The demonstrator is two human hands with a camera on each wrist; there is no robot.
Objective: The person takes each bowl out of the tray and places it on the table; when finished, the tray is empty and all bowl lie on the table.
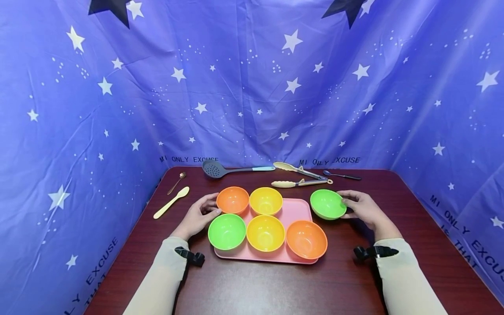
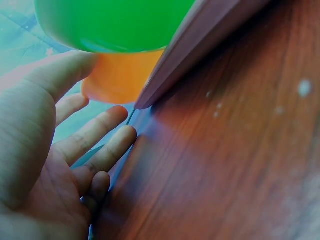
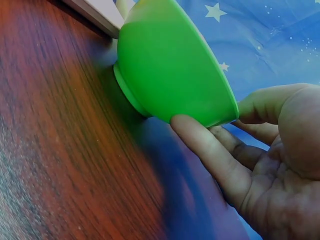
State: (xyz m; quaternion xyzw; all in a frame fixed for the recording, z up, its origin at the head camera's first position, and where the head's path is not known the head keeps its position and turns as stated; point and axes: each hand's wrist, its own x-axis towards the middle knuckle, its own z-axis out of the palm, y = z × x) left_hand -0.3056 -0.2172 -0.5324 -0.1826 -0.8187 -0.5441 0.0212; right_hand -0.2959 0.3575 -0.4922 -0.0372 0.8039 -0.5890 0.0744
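Your right hand [image 1: 364,209] has its grip on the green bowl [image 1: 328,204] that sits on the desk [image 1: 275,284], just off the far right corner of the pink tray [image 1: 299,210]. The bowl lies directly to the left of your palm: the thumb curls onto the rim at the side nearest your hand and the fingers [image 3: 210,150] reach under the outer wall, so the rim is pinched between them. In the right wrist view the bowl's foot rests on the wood and the bowl stands upright.

Your left hand [image 1: 198,214] is released, fingers relaxed and spread, holding nothing. It lies on the desk at the left edge of the tray. Just to the right of the fingertips sits the far orange bowl [image 1: 232,200], and just beside the thumb is the near green bowl [image 1: 227,231]. In the left wrist view the thumb is close against that near green bowl's wall; whether it actually touches I cannot tell.

Further right of your left hand, on the tray, stand two yellow bowls [image 1: 265,201], one behind the other, and a second orange bowl [image 1: 306,239] at the near right corner, lying toward you and to the left of your right hand.

Beyond both hands, along the far edge of the desk, lie a grey slotted spoon [image 1: 220,169], cream tongs [image 1: 299,176] and a dark spoon [image 1: 341,175]. Left of your left hand lie a cream spoon [image 1: 171,202] and a small metal spoon [image 1: 177,181].
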